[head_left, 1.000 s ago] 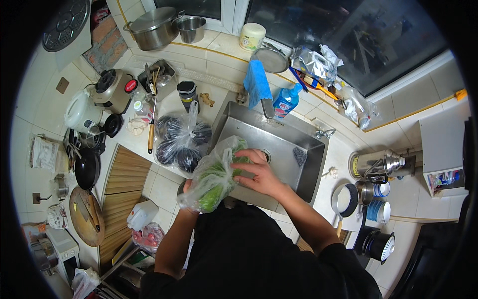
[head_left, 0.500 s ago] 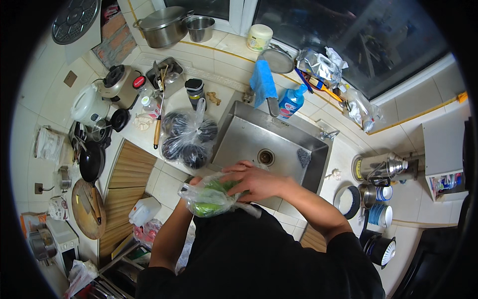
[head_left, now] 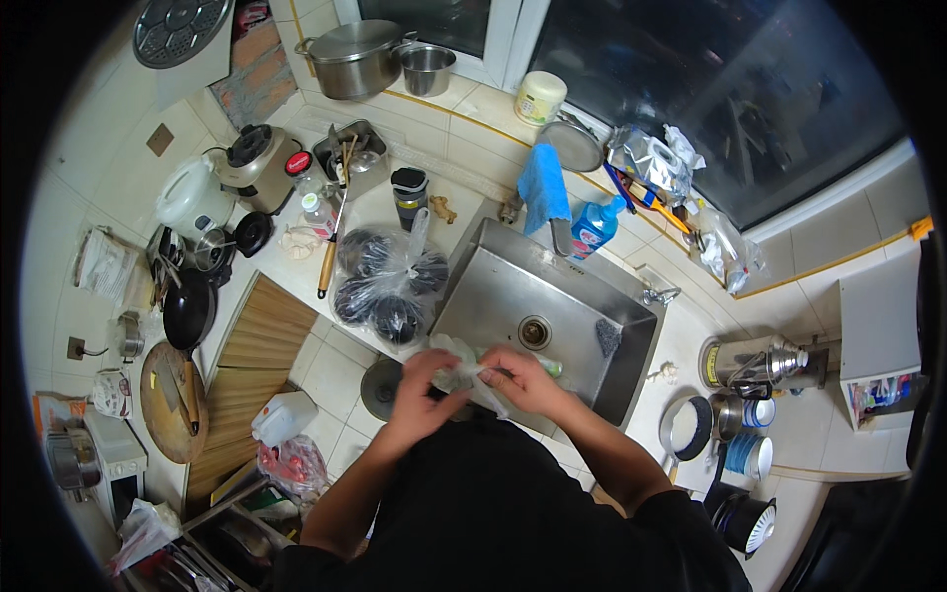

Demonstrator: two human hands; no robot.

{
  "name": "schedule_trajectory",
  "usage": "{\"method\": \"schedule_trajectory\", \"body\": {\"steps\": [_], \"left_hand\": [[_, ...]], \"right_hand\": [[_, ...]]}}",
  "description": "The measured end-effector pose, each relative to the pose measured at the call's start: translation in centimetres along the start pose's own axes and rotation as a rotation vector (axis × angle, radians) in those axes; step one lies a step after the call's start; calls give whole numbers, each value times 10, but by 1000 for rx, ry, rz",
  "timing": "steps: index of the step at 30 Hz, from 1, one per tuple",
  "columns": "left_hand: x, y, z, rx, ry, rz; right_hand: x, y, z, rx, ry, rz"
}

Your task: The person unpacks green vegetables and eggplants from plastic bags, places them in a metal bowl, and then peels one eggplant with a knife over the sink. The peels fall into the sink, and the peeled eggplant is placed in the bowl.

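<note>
- Overhead view of a small kitchen; a person in a dark top stands at a steel sink [head_left: 592, 296] set into a tiled counter [head_left: 330, 360].
- Both hands meet at the sink's near edge, just in front of the person's chest, working a thin clear plastic bag [head_left: 464, 370] with something green inside; a green end pokes out to the right over the basin.
- The left hand [head_left: 426, 380] has its grip clenched on the bag's left side, fingers curled into the film.
- The right hand [head_left: 520, 378] pinches the crumpled top of the bag between fingertips and thumb.
- The bag looks light, soft and crinkly, probably slippery if wet; the film would tear under a sharp pull.
- Best held by the gathered neck, or cradled from beneath so the contents are not crushed.
- To the left on the counter sits a second clear bag of dark round vegetables [head_left: 387, 281], well apart from the hands.
- A blue bottle [head_left: 595, 227] and a blue cloth [head_left: 543, 185] stand behind the sink.
</note>
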State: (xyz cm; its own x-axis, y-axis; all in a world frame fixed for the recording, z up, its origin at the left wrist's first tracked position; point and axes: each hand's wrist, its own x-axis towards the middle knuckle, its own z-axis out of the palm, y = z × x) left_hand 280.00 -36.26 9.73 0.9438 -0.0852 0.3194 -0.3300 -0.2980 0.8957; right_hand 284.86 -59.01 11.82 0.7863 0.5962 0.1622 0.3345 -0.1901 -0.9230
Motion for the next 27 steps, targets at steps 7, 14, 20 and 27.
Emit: {"method": "schedule_trajectory", "body": {"steps": [7, 14, 20, 27], "left_hand": [[-14, -19, 18, -148, 334, -226], [-15, 4, 13, -186, 270, -316], [-38, -37, -13, -16, 615, -339], [-73, -11, -19, -420, 750, -521]], "right_hand": [[-26, 22, 10, 100, 367, 137], [-26, 33, 44, -46, 205, 243], [-13, 30, 50, 114, 428, 212], [-20, 25, 34, 540, 7, 457]]}}
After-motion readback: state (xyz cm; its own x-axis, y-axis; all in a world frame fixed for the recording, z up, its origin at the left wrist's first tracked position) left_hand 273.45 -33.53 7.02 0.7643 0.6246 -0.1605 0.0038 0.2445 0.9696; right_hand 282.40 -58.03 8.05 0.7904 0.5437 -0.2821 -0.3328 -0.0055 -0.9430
